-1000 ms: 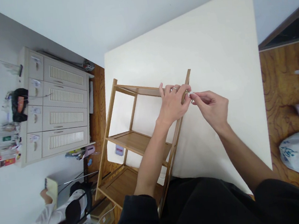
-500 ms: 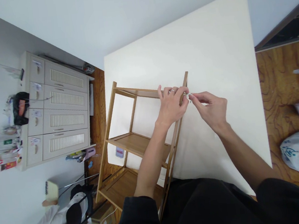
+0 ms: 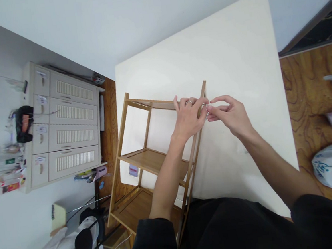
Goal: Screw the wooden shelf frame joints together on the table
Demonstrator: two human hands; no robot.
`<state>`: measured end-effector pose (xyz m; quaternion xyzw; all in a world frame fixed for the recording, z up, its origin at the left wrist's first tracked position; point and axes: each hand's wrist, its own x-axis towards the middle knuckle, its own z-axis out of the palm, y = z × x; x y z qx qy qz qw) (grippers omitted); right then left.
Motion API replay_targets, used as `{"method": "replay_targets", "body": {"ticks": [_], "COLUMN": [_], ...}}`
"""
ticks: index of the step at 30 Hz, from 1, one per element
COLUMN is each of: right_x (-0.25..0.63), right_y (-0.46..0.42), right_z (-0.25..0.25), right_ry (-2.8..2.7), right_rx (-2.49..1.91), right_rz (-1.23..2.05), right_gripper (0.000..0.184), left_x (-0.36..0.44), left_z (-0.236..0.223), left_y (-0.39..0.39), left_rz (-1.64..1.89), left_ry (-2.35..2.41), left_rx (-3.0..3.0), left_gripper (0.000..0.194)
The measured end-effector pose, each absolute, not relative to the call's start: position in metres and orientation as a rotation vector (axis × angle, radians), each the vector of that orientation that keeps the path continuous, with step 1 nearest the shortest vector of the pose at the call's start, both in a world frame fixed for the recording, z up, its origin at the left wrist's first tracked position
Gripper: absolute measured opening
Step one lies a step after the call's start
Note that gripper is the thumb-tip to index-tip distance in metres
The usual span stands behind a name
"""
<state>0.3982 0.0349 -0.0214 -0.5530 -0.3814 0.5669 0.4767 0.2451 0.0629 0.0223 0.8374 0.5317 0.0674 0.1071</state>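
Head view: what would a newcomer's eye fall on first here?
Probably the wooden shelf unit, left of centre against the white tabletop. Next, the two hands: the left hand at the unit's upper right post, the right hand close beside it. Farther off, the pale cabinet with slatted panels stands out at the left.

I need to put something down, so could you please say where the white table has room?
The white table looks bare from the wooden shelf to the far edge, and from the right hand to the right edge. It's crowded around the left hand, on the shelf.
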Motion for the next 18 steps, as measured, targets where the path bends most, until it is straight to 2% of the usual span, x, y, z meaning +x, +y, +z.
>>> {"method": "replay_targets", "body": {"ticks": [3, 6, 14, 18], "right_x": [0.398, 0.398, 0.398, 0.398], "right_y": [0.040, 0.040, 0.026, 0.025], "right_z": [-0.026, -0.027, -0.011, -0.010], "right_ry": [-0.840, -0.892, -1.468, -1.640], "right_rx": [-1.297, -1.293, -1.603, -1.624], "right_rz": [1.510, 1.448, 0.814, 0.679], "right_gripper": [0.044, 0.040, 0.024, 0.024], "left_x": [0.244, 0.243, 0.244, 0.243], "left_z": [0.023, 0.024, 0.027, 0.026], "left_y": [0.064, 0.064, 0.063, 0.064], "left_rz": [0.176, 0.173, 0.165, 0.201], "left_ry": [1.551, 1.544, 1.536, 1.534], "left_rx": [2.469, 2.457, 2.448, 2.448], "left_gripper": [0.025, 0.024, 0.025, 0.023]}}
